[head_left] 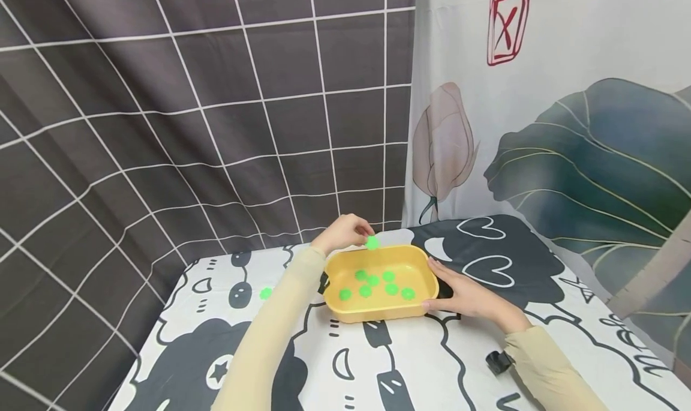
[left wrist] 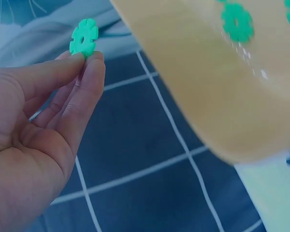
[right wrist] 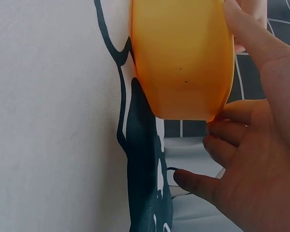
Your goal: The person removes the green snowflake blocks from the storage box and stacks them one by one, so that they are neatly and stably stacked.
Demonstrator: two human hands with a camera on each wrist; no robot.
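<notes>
My left hand [head_left: 345,231] pinches a green notched plastic disc [left wrist: 84,38] between thumb and fingertips, above the far left rim of a yellow basin [head_left: 378,315]. In the left wrist view the disc stands upright, with a small hole in its middle. Several like green discs [head_left: 392,288] lie spread on the basin's floor. My right hand [head_left: 464,294] holds the basin's right end, thumb at the near corner and fingers along the rim. In the right wrist view the fingertips meet the rim, while the little finger [right wrist: 195,183] sticks out free of it.
Another green disc [head_left: 266,293] lies on the patterned black-and-white sheet [head_left: 410,351], left of the basin, close beside my left forearm. A dark grid curtain [head_left: 216,129] and a pale flowered curtain [head_left: 464,177] hang behind. A small black device [head_left: 499,362] sits at my right sleeve.
</notes>
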